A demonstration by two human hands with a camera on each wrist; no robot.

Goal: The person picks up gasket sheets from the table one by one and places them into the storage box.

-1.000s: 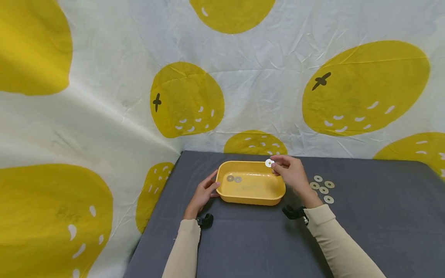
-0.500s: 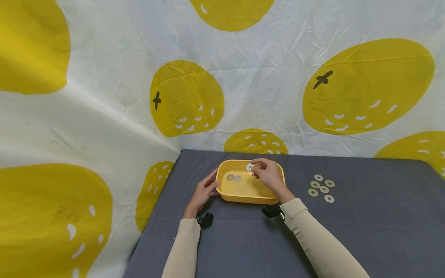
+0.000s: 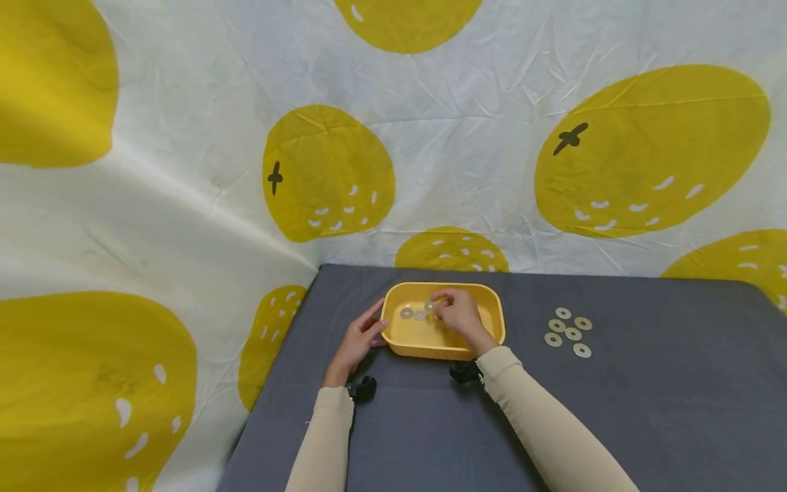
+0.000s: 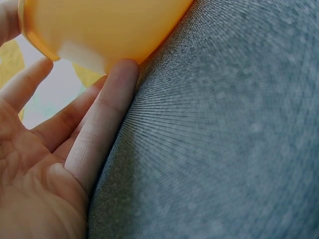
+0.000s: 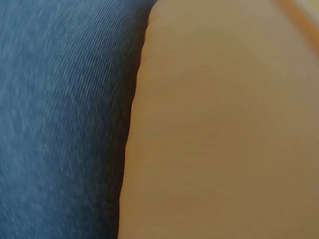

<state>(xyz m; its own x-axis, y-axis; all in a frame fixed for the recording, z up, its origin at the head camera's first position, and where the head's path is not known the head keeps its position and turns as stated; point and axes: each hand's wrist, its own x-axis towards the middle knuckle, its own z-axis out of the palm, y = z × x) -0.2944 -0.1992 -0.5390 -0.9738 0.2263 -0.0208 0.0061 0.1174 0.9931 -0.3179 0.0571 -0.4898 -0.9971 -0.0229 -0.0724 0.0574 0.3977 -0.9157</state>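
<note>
A yellow plastic tray (image 3: 406, 342) stands on the dark table. My left hand (image 3: 356, 345) holds its left end, thumb over the rim and the other fingers along the outer wall; the left wrist view shows the little finger (image 4: 112, 99) against the tray low by the cloth. Inside the tray, my right hand (image 3: 460, 314) pinches a flat metal washer (image 3: 428, 305) just above the floor; whether it touches is unclear. Two more washers, one brassy (image 3: 406, 313) and one silvery (image 3: 420, 315), lie side by side there. The right wrist view shows only the tray's outer wall (image 5: 214, 124), blurred.
Several loose washers (image 3: 572, 334) lie in a cluster on the grey tablecloth (image 3: 664, 383), right of the tray. Behind the table and on its left hangs a white curtain (image 3: 455, 164) with large yellow fruit shapes.
My right hand has carried the washer leftward from the tray's right rear rim, then lowered it inside, close to the two lying washers. The left hand has stayed at the tray's left end.
</note>
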